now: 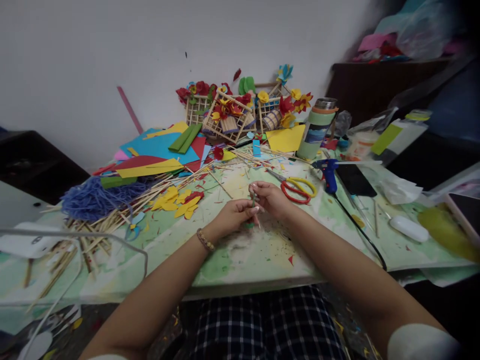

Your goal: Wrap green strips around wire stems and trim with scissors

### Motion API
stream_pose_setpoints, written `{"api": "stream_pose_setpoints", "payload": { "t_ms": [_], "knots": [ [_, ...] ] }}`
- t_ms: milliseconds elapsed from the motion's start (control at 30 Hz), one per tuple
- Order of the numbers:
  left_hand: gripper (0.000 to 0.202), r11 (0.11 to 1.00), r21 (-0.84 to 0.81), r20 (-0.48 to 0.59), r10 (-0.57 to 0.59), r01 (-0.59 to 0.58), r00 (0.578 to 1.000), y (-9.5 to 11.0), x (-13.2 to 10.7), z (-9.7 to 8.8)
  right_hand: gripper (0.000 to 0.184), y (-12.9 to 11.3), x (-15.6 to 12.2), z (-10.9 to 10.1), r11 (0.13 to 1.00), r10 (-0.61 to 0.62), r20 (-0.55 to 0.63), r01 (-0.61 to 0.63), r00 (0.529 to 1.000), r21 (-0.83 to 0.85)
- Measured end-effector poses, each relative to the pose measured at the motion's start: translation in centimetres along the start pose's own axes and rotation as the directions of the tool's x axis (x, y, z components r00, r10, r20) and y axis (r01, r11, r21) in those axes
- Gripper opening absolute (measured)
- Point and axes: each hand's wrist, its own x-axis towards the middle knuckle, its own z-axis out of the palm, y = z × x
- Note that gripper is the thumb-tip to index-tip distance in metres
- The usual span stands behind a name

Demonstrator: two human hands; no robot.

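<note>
Bottle [317, 131] stands upright, contents hidden; left hand [240, 216] and right hand [270, 199], nearly closed, pinch small green piece [253, 201].

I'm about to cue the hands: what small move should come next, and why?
Probably hold the left hand steady and let the right hand settle lightly on the top of the small green piece: the left hand pinches it above the table, and the right hand's fingertips are beside its upper end, though whether they touch it is too small to tell.
</note>
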Motion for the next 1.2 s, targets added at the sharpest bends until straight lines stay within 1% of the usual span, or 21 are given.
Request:
{"api": "stream_pose_setpoints", "payload": {
  "t_ms": [67, 133, 300, 400, 500, 700, 800, 933, 1100, 1200],
  "knots": [
    [0.044, 1.0, -0.023, 0.019, 0.001, -0.001, 1.0, 0.0, -0.1, -0.1, 0.027, 0.0, -0.1, 0.1, 1.0, 0.017, 0.05, -0.018, 0.999, 0.022],
    [0.044, 0.999, -0.041, 0.017, -0.003, 0.004, 1.0, -0.1, -0.1, -0.1, 0.028, 0.1, -0.1, 0.1, 1.0, 0.016, 0.074, -0.016, 0.997, 0.003],
    [0.042, 0.999, -0.009, -0.032, -0.033, 0.033, 0.999, 0.1, -0.2, 0.3, 0.031, 0.4, 0.2, -0.1, 0.994, -0.038, -0.004, 0.037, 0.999, -0.104],
    [0.045, 0.999, 0.014, -0.068, -0.043, 0.045, 0.997, 0.1, -0.2, 0.3, 0.03, 0.4, 0.2, -0.1, 0.985, -0.054, 0.013, 0.055, 0.998, -0.162],
    [0.046, 0.997, 0.045, -0.079, -0.059, 0.063, 0.995, 0.1, -0.2, 0.1, 0.029, 0.4, 0.1, 0.0, 0.976, -0.081, 0.034, 0.086, 0.996, -0.202],
    [0.045, 0.996, 0.033, -0.064, -0.075, 0.077, 0.995, -0.1, -0.2, 0.0, 0.031, 0.3, 0.2, -0.5, 0.98, -0.087, 0.026, 0.09, 0.996, -0.179],
    [0.047, 0.998, 0.005, -0.042, -0.056, 0.056, 0.998, -0.2, -0.1, -0.1, 0.031, 0.0, 0.2, -0.6, 0.978, -0.102, 0.053, 0.11, 0.993, -0.179],
    [0.047, 0.999, -0.023, -0.021, -0.045, 0.045, 0.999, -0.1, -0.2, -0.3, 0.032, -0.4, 0.0, -0.6, 0.983, -0.048, 0.103, 0.065, 0.993, -0.173],
    [0.045, 0.998, -0.043, -0.045, -0.036, 0.034, 0.998, 0.2, -0.2, -0.7, 0.034, -0.4, 0.1, -0.7, 0.974, -0.078, 0.073, 0.092, 0.994, -0.206],
    [0.043, 0.998, -0.06, -0.049, -0.027, 0.024, 0.998, 0.1, -0.2, -0.7, 0.033, -0.4, 0.2, -0.8, 0.977, -0.052, 0.079, 0.067, 0.996, -0.205]
  ]
}}
